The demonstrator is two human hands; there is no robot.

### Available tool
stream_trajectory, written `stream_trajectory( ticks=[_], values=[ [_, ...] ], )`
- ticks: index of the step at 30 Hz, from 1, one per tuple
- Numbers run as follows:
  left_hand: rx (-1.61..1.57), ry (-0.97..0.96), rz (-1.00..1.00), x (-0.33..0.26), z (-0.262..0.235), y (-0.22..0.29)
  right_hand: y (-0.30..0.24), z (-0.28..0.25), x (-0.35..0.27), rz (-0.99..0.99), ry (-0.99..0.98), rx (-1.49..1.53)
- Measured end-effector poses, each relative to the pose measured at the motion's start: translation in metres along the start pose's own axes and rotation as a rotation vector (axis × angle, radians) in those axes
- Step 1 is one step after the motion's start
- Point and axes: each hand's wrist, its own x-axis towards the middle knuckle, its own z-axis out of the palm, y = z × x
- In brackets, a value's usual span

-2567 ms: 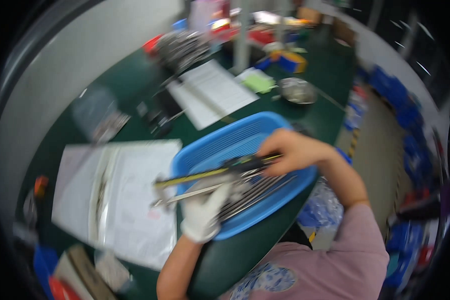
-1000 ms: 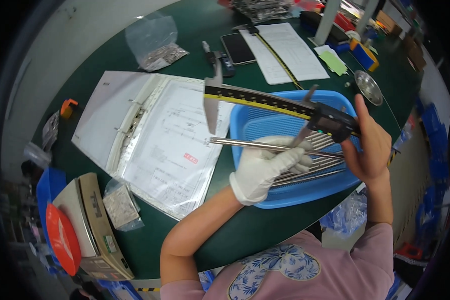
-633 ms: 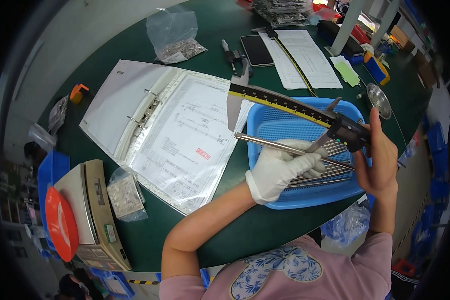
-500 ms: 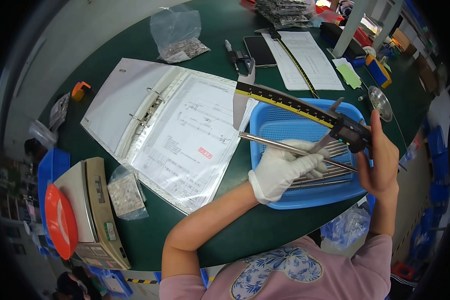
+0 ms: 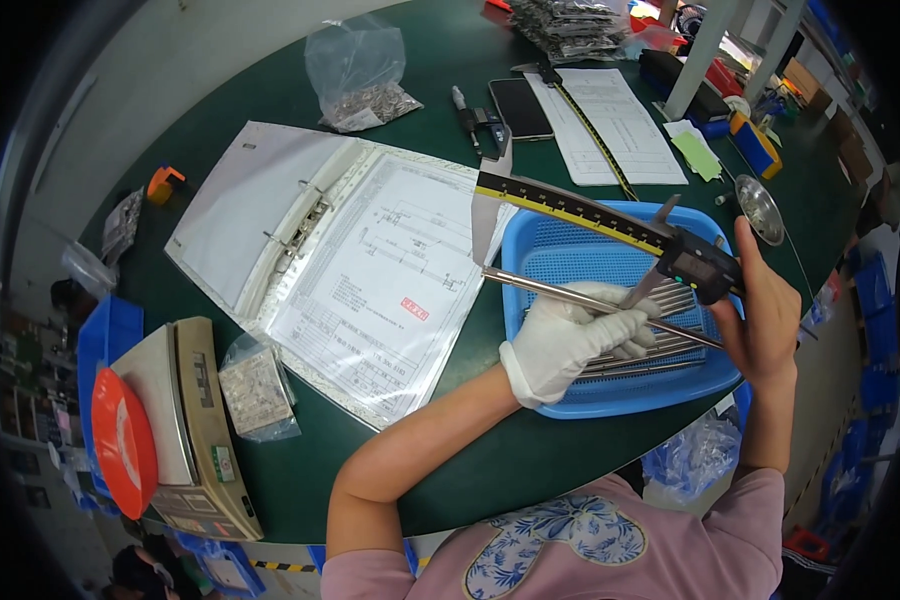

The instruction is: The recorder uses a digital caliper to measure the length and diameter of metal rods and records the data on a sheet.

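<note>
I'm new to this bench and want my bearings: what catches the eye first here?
The long caliper held by the bare right hand over the blue basket at right. The gloved left hand grips a thin metal rod there. At centre left lies an open binder with a drawing.

We've got an open ring binder with a sleeved drawing sheet left of centre. Near left: weighing scale, orange disc, small parts bag. Far side: clear bag of metal parts, phone, paper form, small steel bowl.
</note>
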Motion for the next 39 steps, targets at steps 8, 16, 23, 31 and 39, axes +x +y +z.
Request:
stream_trajectory(
  ticks=[8,16,23,31,39],
  values=[
    [0.037,0.103,-0.002,-0.002,0.002,0.003,0.006,0.006,0.008,-0.050,0.045,-0.025],
    [0.030,0.049,0.018,-0.001,0.003,0.001,0.012,0.007,0.001,-0.049,0.066,-0.031],
    [0.067,0.120,0.025,-0.002,0.003,0.001,0.010,0.010,0.005,-0.055,0.051,-0.026],
    [0.005,0.046,0.006,0.000,0.001,0.001,0.007,0.008,0.005,-0.044,0.018,0.030],
    [-0.044,0.047,0.014,-0.001,0.000,-0.002,0.006,0.006,0.005,-0.035,0.017,-0.031]
  ],
)
